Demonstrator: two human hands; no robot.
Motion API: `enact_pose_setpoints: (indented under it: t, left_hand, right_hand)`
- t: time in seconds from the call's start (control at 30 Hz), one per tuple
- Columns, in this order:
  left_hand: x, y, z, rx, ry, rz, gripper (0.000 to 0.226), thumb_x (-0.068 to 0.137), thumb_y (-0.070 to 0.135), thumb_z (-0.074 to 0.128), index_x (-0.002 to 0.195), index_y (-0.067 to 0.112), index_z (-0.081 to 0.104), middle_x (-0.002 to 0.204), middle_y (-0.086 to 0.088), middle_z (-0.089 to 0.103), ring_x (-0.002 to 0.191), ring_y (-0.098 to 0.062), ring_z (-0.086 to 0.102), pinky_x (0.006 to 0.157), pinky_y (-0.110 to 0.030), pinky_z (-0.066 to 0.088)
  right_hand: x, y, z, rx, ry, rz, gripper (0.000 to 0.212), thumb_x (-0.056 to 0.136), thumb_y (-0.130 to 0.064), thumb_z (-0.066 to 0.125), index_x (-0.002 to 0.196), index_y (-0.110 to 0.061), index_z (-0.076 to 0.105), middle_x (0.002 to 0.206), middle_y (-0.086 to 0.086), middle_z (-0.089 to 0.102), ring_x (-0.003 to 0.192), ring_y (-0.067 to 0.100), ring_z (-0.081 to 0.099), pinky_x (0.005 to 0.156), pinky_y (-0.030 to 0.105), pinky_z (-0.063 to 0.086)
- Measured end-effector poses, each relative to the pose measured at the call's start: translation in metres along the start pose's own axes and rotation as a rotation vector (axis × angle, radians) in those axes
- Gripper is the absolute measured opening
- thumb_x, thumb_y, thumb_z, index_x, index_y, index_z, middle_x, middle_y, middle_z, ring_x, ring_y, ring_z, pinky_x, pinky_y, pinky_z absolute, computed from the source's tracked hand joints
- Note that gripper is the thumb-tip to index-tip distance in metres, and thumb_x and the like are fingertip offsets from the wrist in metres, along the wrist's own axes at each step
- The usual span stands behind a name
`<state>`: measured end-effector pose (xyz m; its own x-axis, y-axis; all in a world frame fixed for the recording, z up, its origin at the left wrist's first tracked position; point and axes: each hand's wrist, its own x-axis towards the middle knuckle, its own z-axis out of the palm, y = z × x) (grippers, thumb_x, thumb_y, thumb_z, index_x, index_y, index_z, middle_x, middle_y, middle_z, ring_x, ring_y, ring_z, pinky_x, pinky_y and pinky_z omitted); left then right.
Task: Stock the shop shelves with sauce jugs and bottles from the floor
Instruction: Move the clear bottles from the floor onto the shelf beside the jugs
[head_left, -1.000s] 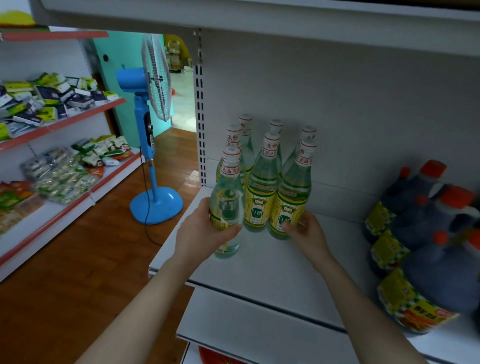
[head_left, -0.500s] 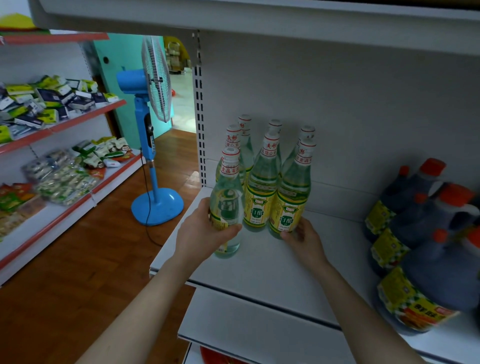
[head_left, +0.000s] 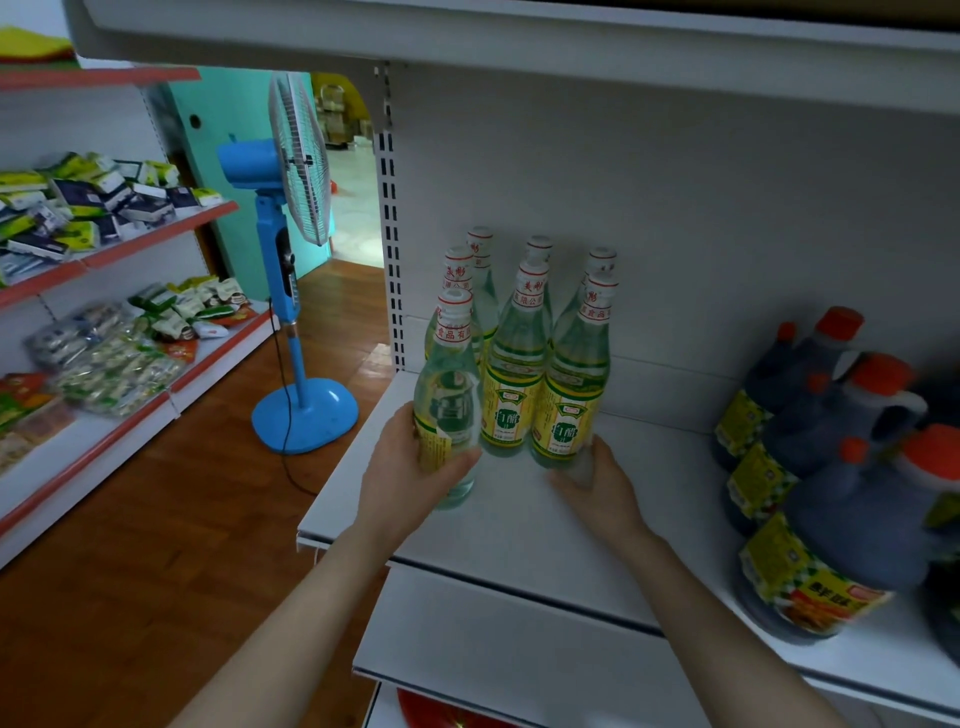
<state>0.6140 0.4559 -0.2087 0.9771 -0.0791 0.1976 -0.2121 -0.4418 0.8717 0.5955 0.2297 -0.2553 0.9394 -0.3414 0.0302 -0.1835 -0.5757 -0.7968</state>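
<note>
Left hand (head_left: 410, 467) still grips clear bottle (head_left: 449, 410); right hand (head_left: 597, 486), fingers loosely extended, has slipped down to labelled bottle (head_left: 569, 410) base just ahead.

A blue pedestal fan (head_left: 284, 270) stands upright on the wooden floor (head_left: 171, 545). Snack packets (head_left: 104, 208) lie on a red-edged rack (head_left: 156, 236) left of it. A doorway (head_left: 353, 208) opens behind.
</note>
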Motion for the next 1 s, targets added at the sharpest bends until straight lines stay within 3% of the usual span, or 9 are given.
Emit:
enact_pose_setpoints:
  t: [0.1,0.17,0.33,0.53,0.63,0.7,0.87,1.0]
  left_hand:
    - [-0.009,-0.014,0.007,-0.028,-0.048,-0.016,0.062,0.067,0.037,0.08,0.116,0.036,0.042,0.113,0.013,0.054,0.107,-0.008,0.053,0.083,-0.02,0.045]
    - [-0.012,-0.021,0.01,-0.014,-0.077,-0.037,0.057,0.07,0.029,0.079,0.113,0.033,0.044,0.106,0.015,0.054,0.101,-0.009,0.055,0.073,-0.008,0.039]
    - [-0.009,-0.035,0.017,0.028,-0.018,-0.115,0.061,0.066,0.032,0.082,0.116,0.019,0.051,0.106,0.004,0.061,0.096,-0.015,0.058,0.078,-0.025,0.044]
    - [-0.01,-0.037,0.022,0.102,0.117,-0.114,0.076,0.06,0.033,0.085,0.122,0.011,0.046,0.105,-0.007,0.05,0.097,-0.019,0.047,0.077,-0.027,0.039]
    - [-0.011,-0.044,0.017,0.046,0.03,-0.036,0.058,0.068,0.03,0.078,0.117,0.018,0.05,0.11,-0.001,0.054,0.1,-0.014,0.049,0.084,-0.031,0.046]
    - [-0.011,-0.046,0.012,0.015,-0.009,-0.038,0.045,0.071,0.027,0.077,0.106,0.025,0.049,0.108,0.006,0.058,0.099,-0.012,0.056,0.084,-0.027,0.047]
    - [-0.007,-0.047,0.008,0.016,0.013,-0.066,0.053,0.067,0.033,0.081,0.109,0.023,0.051,0.102,0.009,0.056,0.09,-0.005,0.052,0.069,-0.009,0.037]
    - [-0.001,-0.045,0.013,0.085,0.032,-0.091,0.056,0.068,0.032,0.08,0.115,0.015,0.054,0.108,-0.001,0.053,0.09,-0.007,0.046,0.075,-0.02,0.037]
  right_hand:
    - [-0.021,0.006,0.001,-0.338,-0.083,0.021,0.081,0.083,-0.049,0.059,0.143,-0.005,0.026,0.152,0.012,0.026,0.141,0.023,0.023,0.112,0.029,0.02]
    - [-0.03,0.01,0.003,-0.496,-0.113,0.012,0.08,0.087,-0.056,0.048,0.144,-0.007,0.023,0.155,0.011,0.017,0.143,0.021,0.013,0.115,0.03,0.01]
    - [-0.035,0.011,0.007,-0.528,-0.064,-0.013,0.075,0.088,-0.057,0.044,0.143,-0.009,0.028,0.155,0.01,0.018,0.144,0.02,0.013,0.116,0.033,0.009]
    - [-0.036,0.014,0.008,-0.558,-0.033,-0.023,0.074,0.088,-0.058,0.044,0.142,-0.01,0.03,0.154,0.009,0.02,0.143,0.019,0.015,0.115,0.033,0.01]
    - [-0.037,0.014,0.009,-0.569,-0.024,-0.031,0.074,0.088,-0.058,0.043,0.142,-0.01,0.03,0.154,0.009,0.021,0.143,0.019,0.016,0.116,0.032,0.012]
    - [-0.037,0.013,0.009,-0.57,-0.021,-0.033,0.073,0.088,-0.058,0.044,0.142,-0.01,0.03,0.154,0.009,0.021,0.143,0.019,0.016,0.116,0.032,0.011]
    - [-0.037,0.012,0.008,-0.572,-0.024,-0.028,0.073,0.088,-0.056,0.045,0.142,-0.009,0.031,0.154,0.009,0.022,0.143,0.02,0.017,0.115,0.032,0.011]
    - [-0.038,0.012,0.008,-0.577,-0.02,-0.034,0.073,0.088,-0.057,0.045,0.141,-0.008,0.032,0.153,0.01,0.024,0.142,0.02,0.019,0.116,0.031,0.012]
